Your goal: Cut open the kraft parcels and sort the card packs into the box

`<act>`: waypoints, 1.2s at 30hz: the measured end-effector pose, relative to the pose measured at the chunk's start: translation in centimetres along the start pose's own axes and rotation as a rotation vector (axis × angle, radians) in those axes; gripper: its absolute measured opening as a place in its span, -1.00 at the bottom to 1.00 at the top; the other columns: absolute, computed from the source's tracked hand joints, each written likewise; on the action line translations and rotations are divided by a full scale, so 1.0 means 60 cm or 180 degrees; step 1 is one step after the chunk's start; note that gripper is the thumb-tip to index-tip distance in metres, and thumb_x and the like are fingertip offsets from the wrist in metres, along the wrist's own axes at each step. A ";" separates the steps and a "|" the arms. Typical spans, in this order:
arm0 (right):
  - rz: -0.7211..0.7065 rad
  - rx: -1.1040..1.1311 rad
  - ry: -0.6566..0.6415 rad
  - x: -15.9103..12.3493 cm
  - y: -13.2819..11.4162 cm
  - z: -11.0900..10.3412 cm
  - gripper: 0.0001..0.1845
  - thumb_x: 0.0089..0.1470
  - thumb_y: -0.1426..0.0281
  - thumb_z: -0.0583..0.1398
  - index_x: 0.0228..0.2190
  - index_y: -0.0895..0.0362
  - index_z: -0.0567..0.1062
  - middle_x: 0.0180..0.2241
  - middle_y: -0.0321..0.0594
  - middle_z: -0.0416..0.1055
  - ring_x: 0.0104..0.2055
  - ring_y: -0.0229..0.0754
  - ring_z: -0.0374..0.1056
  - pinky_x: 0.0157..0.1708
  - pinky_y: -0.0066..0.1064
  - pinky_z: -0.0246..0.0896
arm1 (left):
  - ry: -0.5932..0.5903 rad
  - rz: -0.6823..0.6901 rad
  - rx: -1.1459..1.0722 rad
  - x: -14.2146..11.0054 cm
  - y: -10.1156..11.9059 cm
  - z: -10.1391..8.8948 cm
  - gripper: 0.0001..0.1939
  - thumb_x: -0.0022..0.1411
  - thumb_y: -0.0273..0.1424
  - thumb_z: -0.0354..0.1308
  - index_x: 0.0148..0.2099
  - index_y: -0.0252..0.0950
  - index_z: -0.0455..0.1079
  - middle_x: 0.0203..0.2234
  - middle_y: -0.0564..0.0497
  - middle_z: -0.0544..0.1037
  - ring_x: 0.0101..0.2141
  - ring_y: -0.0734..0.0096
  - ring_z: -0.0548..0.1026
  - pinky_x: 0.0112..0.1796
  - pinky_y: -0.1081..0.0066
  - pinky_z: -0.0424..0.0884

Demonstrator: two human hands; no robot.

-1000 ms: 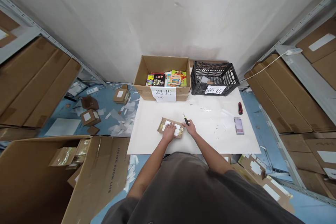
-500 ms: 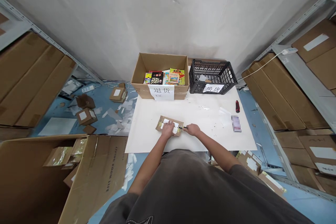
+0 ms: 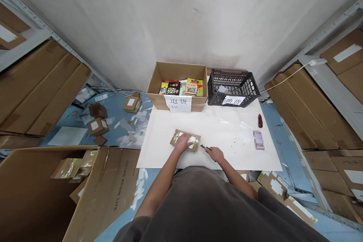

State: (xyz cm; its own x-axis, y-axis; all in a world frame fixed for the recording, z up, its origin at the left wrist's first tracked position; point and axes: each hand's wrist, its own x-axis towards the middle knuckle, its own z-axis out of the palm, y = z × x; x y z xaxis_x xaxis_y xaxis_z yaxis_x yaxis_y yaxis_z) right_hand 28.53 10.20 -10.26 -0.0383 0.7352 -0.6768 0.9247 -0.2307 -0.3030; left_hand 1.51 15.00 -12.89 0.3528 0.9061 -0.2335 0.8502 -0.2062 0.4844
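A small flat cardboard parcel [image 3: 181, 135] with a white label and tape lies on the white table [image 3: 227, 132]. My left hand [image 3: 183, 144] lies flat on top of it, fingers spread, pressing it down. My right hand [image 3: 216, 154] is closed on a small utility knife [image 3: 205, 147], whose blade end points left toward the parcel's right edge. The knife tip sits just off the parcel, a short gap from it.
At the table's back stand an open cardboard box [image 3: 159, 83] of colourful books and a black plastic crate [image 3: 249, 87], each with a paper sign. A red-handled knife [image 3: 259, 120] lies at right. A big open carton [image 3: 85, 193] stands at lower left; small parcels litter the blue floor.
My right hand with the knife moved from the parcel's far side to its right edge, then pulled back toward me and to the right. My left hand stayed on the parcel.
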 end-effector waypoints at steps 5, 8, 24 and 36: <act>0.0262 0.0489 0.0190 -0.019 0.035 0.001 -0.24 0.34 -0.19 -0.16 -0.23 0.11 0.55 -0.35 -0.10 0.58 -0.40 -0.10 0.50 -0.37 -0.39 0.17 | -0.0183 -0.0179 0.0295 0.035 -0.025 0.006 0.07 0.03 0.00 0.44 0.47 -0.15 0.08 0.48 -0.15 0.02 0.46 -0.16 -0.23 0.36 -0.08 -0.10; 0.0068 0.0422 0.0439 -0.022 0.026 0.005 -0.33 0.42 -0.03 -0.20 -0.15 0.07 0.55 -0.25 -0.09 0.58 -0.20 -0.05 0.49 -0.31 -0.39 0.14 | -0.0238 -0.0279 0.0453 0.046 -0.031 0.015 0.05 0.06 0.04 0.39 0.48 -0.15 0.08 0.46 -0.18 0.08 0.45 -0.18 -0.14 0.35 -0.09 -0.09; -0.0421 -0.0471 0.0790 -0.034 -0.060 0.044 -0.61 0.39 0.12 0.06 0.15 -0.04 0.33 0.02 -0.12 0.39 -0.13 -0.10 0.43 -0.22 -0.38 0.11 | 0.0629 0.0368 0.0533 0.022 -0.049 0.033 -0.44 0.37 -0.06 0.12 0.34 -0.09 0.37 0.35 -0.17 0.31 0.37 -0.15 0.16 0.33 -0.08 0.05; 0.0666 0.0263 0.0986 -0.046 0.061 0.021 -0.59 0.37 0.11 0.08 0.09 0.08 0.32 -0.16 -0.02 0.58 -0.09 0.03 0.51 -0.14 -0.32 0.19 | 0.0403 -0.0038 -0.0097 0.012 -0.033 0.027 -0.39 0.36 -0.09 0.15 0.40 -0.04 0.27 0.39 -0.10 0.26 0.44 -0.14 -0.04 0.37 -0.16 -0.14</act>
State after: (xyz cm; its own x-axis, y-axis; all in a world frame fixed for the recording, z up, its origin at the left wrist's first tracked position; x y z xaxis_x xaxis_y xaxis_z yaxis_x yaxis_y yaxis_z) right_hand 31.56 6.52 -10.36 0.2760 0.8216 -0.4987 0.8662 -0.4375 -0.2413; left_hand 0.69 15.47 -15.37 0.2889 0.9482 -0.1320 0.8411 -0.1855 0.5081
